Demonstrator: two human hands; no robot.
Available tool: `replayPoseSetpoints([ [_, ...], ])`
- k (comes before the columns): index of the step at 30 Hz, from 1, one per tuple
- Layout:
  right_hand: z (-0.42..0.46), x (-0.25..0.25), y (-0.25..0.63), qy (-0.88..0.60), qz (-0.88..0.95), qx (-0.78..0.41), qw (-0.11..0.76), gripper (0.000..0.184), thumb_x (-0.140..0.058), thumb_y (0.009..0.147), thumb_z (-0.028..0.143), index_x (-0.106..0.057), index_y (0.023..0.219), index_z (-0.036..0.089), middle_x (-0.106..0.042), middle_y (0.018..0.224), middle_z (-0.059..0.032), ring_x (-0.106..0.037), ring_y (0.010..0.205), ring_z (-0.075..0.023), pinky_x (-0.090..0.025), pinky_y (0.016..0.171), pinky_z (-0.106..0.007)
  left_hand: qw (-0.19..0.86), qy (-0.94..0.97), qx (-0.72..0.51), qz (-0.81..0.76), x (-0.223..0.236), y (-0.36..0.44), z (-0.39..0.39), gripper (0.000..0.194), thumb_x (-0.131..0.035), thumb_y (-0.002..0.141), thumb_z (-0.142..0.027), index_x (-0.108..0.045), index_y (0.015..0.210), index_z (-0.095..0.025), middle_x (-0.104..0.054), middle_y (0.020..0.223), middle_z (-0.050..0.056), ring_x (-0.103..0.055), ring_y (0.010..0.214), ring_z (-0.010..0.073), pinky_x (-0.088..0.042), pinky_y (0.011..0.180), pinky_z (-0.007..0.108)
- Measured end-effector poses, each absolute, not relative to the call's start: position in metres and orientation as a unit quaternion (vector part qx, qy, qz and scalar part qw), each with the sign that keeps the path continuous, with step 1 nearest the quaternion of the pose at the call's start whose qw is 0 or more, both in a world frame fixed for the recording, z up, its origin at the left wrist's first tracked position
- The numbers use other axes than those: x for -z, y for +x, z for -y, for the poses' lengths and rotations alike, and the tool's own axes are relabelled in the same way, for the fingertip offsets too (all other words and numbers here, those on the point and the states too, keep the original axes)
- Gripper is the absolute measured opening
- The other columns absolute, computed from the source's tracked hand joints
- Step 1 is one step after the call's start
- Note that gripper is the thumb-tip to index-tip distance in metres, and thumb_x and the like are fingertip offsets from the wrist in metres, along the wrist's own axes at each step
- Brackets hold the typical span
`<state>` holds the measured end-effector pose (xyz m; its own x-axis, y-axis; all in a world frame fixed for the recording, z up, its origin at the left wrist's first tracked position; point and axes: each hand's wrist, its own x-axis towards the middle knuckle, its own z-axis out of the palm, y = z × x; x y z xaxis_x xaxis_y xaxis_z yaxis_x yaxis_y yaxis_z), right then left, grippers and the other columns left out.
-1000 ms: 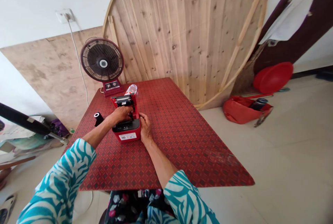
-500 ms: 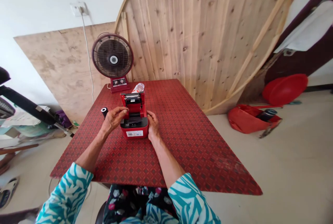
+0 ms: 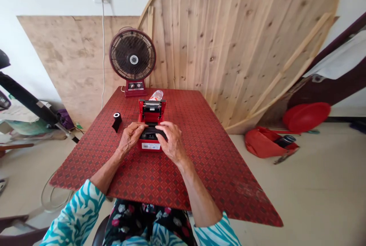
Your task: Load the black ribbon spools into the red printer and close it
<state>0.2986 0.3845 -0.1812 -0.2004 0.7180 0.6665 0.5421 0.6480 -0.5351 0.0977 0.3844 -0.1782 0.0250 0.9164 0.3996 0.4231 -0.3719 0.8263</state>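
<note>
A red and black label printer (image 3: pixel 151 145) with its lid (image 3: pixel 152 109) raised sits on the table, a white label on its front. My left hand (image 3: pixel 131 136) reaches its left side, thumb and fingertips pinched at the edge of a dark strip (image 3: pixel 153 130) lying across the opening. From the right side, my right hand (image 3: pixel 171 139) has its fingers bent over the strip's other end. The fingers partly hide the strip, so its exact shape is unclear. A small black roll (image 3: pixel 117 121) with a white core stands left of the printer, a loose end hanging forward.
Behind the printer, a clear plastic bottle (image 3: pixel 156 95) lies on the red patterned table (image 3: pixel 206 170). A dark red fan (image 3: pixel 133 59) stands at the table's back left. A red bag (image 3: pixel 259 143) and a red basin (image 3: pixel 306 117) are on the floor at right.
My right hand has moved from the printer's right side to the strip over its opening. My left hand has come inward over the opening too. The camera view has shifted slightly.
</note>
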Motion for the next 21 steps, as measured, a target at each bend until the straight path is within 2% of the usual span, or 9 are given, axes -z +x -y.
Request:
replayPoseSetpoints([
  [4,-0.389,0.181,0.291,-0.398,0.771,-0.032,0.496,0.01,-0.056,0.093,0.022,-0.066,0.093,0.024,-0.065,0.107,-0.0039,-0.058,0.103,-0.0199,-0.038,0.093,-0.038,0.251,0.638,-0.533,-0.495,0.167,0.097,-0.391,0.046,-0.05,0.093,-0.056,-0.07,0.112,-0.019,-0.07,0.114,0.009,-0.063,0.11,0.0217,-0.046,0.101,0.035],
  [7,-0.384,0.181,0.291,-0.381,0.769,-0.004,0.513,0.009,-0.056,0.095,0.023,-0.065,0.093,0.023,-0.065,0.107,-0.0034,-0.058,0.101,-0.019,-0.037,0.092,-0.036,0.226,0.6,-0.589,-0.493,0.153,0.098,-0.409,0.051,-0.051,0.093,-0.056,-0.063,0.125,-0.018,-0.063,0.132,0.01,-0.055,0.127,0.0227,-0.039,0.112,0.036],
  [12,-0.371,0.18,0.295,-0.37,0.778,0.007,0.508,0.011,-0.054,0.096,0.023,-0.065,0.094,0.024,-0.064,0.11,-0.0041,-0.056,0.105,-0.0196,-0.037,0.094,-0.038,0.264,0.596,-0.559,-0.512,0.138,0.099,-0.443,0.058,-0.048,0.095,-0.055,-0.053,0.137,-0.017,-0.052,0.146,0.011,-0.044,0.14,0.0242,-0.032,0.118,0.037],
  [17,-0.364,0.183,0.295,-0.347,0.786,0.039,0.511,0.011,-0.055,0.094,0.019,-0.065,0.095,0.023,-0.064,0.111,-0.0052,-0.055,0.108,-0.0201,-0.038,0.096,-0.038,0.299,0.58,-0.569,-0.501,0.141,0.097,-0.451,0.064,-0.047,0.094,-0.059,-0.048,0.143,-0.018,-0.053,0.145,0.012,-0.049,0.136,0.0245,-0.036,0.115,0.038],
  [21,-0.362,0.19,0.295,-0.345,0.783,0.055,0.515,0.015,-0.053,0.093,0.018,-0.066,0.098,0.024,-0.063,0.113,-0.0058,-0.054,0.11,-0.0212,-0.038,0.096,-0.04,0.307,0.571,-0.59,-0.482,0.144,0.095,-0.443,0.065,-0.048,0.093,-0.06,-0.046,0.142,-0.016,-0.065,0.128,0.012,-0.059,0.12,0.0211,-0.042,0.11,0.036],
])
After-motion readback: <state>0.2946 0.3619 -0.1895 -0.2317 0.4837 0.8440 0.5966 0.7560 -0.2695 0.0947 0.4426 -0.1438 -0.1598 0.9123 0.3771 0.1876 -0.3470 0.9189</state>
